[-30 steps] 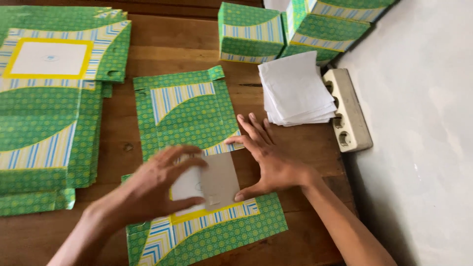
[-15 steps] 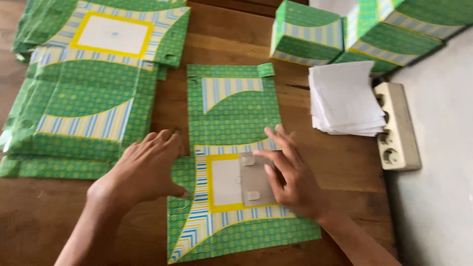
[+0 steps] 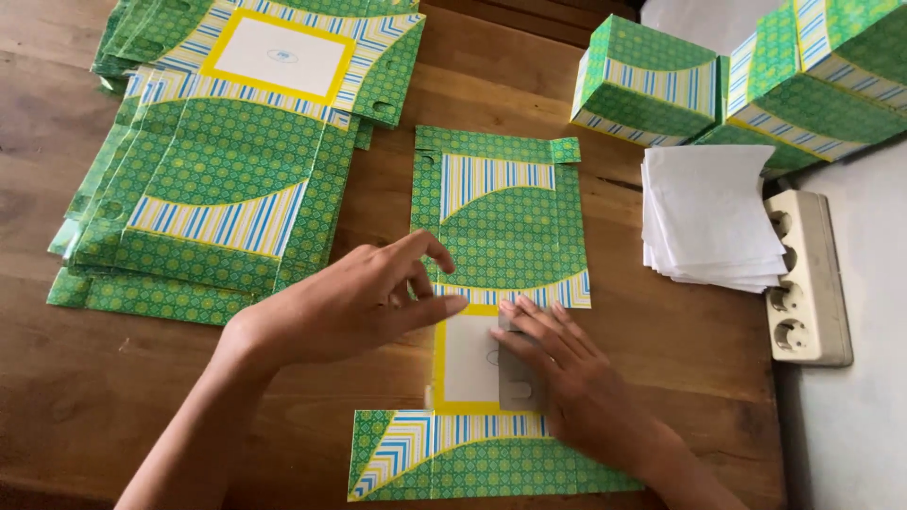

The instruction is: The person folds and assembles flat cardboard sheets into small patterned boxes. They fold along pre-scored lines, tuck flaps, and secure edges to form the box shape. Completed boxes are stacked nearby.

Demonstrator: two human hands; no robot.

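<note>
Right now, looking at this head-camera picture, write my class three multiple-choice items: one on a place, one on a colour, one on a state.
1. Where does the stack of white paper sheets lie?
A. Beside the power strip
B. On the pile of flat cartons
C. Under the left hand

2. What colour frames the white window of the flat carton under the hands?
A. Red
B. Yellow
C. Black

3. How are the green boxes at the far right?
A. Flat
B. Torn
C. Folded up

Answers: 1 A, the sheets sit just left of the strip. 2 B, a yellow border shows by the right hand. 3 C, they stand as closed blocks.
</note>
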